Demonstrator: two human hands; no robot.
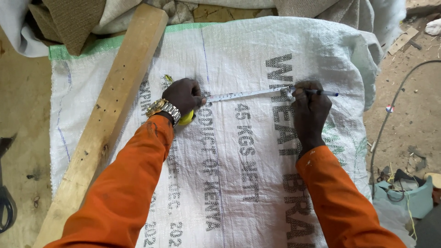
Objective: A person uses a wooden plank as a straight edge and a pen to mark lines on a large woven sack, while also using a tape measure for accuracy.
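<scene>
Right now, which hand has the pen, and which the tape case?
The right hand holds the blue pen at the end of the drawn-out tape blade. The left hand, with the wristwatch, presses the yellow tape case onto the white woven sack.

Both arms reach forward in orange sleeves, roughly parallel. The left hand (pixel 183 95), a metal watch at its wrist, presses down with fingers curled closed. The right hand (pixel 310 108) lies knuckles up, fingertips pinched together.

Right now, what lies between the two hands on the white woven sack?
In the head view, an extended silver tape measure blade spans from the left hand, on a yellow tape case, to the right hand, which holds a blue pen.
</scene>
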